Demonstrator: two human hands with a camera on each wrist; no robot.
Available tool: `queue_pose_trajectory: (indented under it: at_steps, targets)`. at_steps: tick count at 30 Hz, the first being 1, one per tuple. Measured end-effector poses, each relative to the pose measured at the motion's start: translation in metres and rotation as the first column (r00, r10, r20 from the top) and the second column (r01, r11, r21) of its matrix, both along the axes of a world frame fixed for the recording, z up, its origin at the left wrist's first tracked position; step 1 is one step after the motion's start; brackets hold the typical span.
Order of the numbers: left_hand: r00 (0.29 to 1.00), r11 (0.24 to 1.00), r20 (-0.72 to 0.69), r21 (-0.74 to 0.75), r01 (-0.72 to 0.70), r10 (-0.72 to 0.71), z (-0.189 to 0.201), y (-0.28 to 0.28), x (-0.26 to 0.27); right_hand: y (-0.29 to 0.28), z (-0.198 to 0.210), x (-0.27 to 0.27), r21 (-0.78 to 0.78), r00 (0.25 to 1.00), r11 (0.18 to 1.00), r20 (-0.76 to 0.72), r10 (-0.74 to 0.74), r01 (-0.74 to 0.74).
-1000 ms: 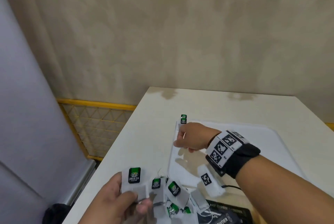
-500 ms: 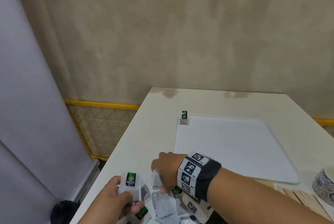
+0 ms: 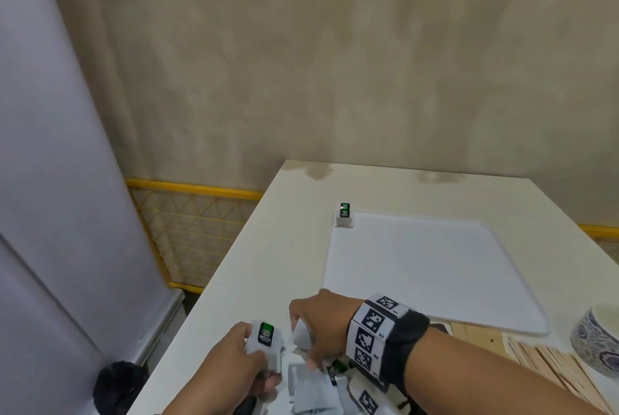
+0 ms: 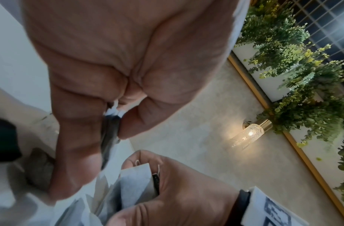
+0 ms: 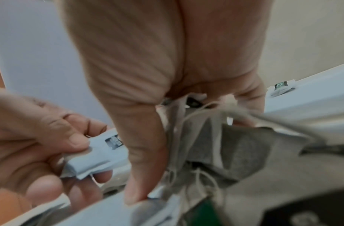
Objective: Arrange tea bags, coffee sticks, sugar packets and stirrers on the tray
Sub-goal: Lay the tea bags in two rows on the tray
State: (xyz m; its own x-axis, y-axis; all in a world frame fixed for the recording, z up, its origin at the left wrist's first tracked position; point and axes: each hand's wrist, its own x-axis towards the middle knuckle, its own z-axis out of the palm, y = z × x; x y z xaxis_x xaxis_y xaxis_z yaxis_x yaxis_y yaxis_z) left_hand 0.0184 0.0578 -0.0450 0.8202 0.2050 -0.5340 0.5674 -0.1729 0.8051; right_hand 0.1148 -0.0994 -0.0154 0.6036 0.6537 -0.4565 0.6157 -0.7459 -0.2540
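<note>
A white tray lies on the table with two green-tagged tea bags stacked at its far left corner; one of them shows small in the right wrist view. A heap of loose tea bags sits at the table's near edge. My left hand grips a small bunch of tea bags, pinched between thumb and fingers. Just to its right, my right hand curls its fingers round a tea bag at the top of the heap.
Wooden stirrers lie in a row right of the heap, in front of the tray. A blue-patterned cup stands at the right edge. A yellow mesh barrier runs left of the table, and a wall is behind.
My right hand left a tea bag at the tray's far left corner and drew back to the heap, where it now grips another. The left hand keeps its bunch.
</note>
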Motion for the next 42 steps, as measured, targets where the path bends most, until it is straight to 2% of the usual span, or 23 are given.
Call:
queue_pose_trajectory:
  at_steps: [7, 10, 12, 15, 18, 20, 23, 25, 29, 33, 35, 36, 39, 42]
  targets:
    - [0.995, 0.995, 0.102, 0.098, 0.009, -0.019, 0.001, -0.009, 0.002, -0.019, 0.014, -0.002, 0.224, 0.985, 0.967, -0.142, -0.096, 0.126]
    - [0.994, 1.000, 0.112, 0.004, -0.001, 0.000, 0.003, -0.013, 0.006, -0.026, 0.029, -0.005, 0.333, 0.961, 0.924, -0.256, -0.102, 0.187]
    - [0.992, 0.991, 0.125, -0.131, 0.004, 0.013, 0.008, -0.017, 0.007, -0.029, 0.040, -0.008, 0.424, 0.934, 0.874, -0.346, -0.085, 0.236]
    - [0.986, 0.910, 0.156, -0.400, 0.113, -0.054, 0.020, -0.025, 0.007, -0.030, 0.048, -0.012, 0.491, 0.934, 0.846, -0.357, -0.024, 0.210]
    - [0.981, 0.761, 0.154, -0.620, 0.189, -0.118, 0.027, -0.028, 0.007, -0.028, 0.044, -0.015, 0.490, 0.943, 0.852, -0.333, -0.015, 0.186]
    - [0.978, 0.696, 0.154, -0.687, 0.208, -0.140, 0.028, -0.028, 0.008, -0.027, 0.039, -0.016, 0.488, 0.955, 0.858, -0.296, -0.013, 0.163]
    - [0.983, 0.659, 0.147, -0.730, 0.184, -0.111, 0.028, -0.032, 0.009, -0.027, 0.032, -0.016, 0.472, 0.973, 0.874, -0.232, -0.006, 0.118]
    - [0.988, 0.675, 0.147, -0.724, 0.144, -0.052, 0.028, -0.038, 0.010, -0.026, 0.028, -0.017, 0.470, 0.969, 0.874, -0.246, -0.004, 0.123]
    - [0.988, 0.760, 0.155, -0.642, 0.100, 0.001, 0.027, -0.047, 0.011, -0.029, 0.022, -0.018, 0.465, 0.973, 0.874, -0.227, -0.039, 0.143]
    - [0.987, 0.820, 0.141, -0.572, 0.013, 0.082, 0.023, -0.040, 0.010, -0.039, 0.021, -0.013, 0.498, 0.922, 0.831, -0.383, -0.047, 0.250]
    - [0.980, 0.850, 0.182, -0.526, 0.024, 0.085, 0.023, -0.033, 0.009, -0.042, 0.019, -0.009, 0.515, 0.913, 0.801, -0.398, -0.092, 0.305]
    - [0.974, 0.858, 0.210, -0.512, 0.039, 0.081, 0.023, -0.030, 0.008, -0.044, 0.018, -0.007, 0.535, 0.908, 0.772, -0.398, -0.128, 0.343]
    - [0.952, 0.869, 0.297, -0.487, 0.083, 0.076, 0.027, -0.025, 0.005, -0.047, 0.014, -0.001, 0.625, 0.857, 0.617, -0.484, -0.177, 0.479]
    - [0.933, 0.868, 0.357, -0.478, 0.135, 0.051, 0.033, -0.026, 0.003, -0.050, 0.014, -0.001, 0.682, 0.860, 0.539, -0.471, -0.194, 0.495]
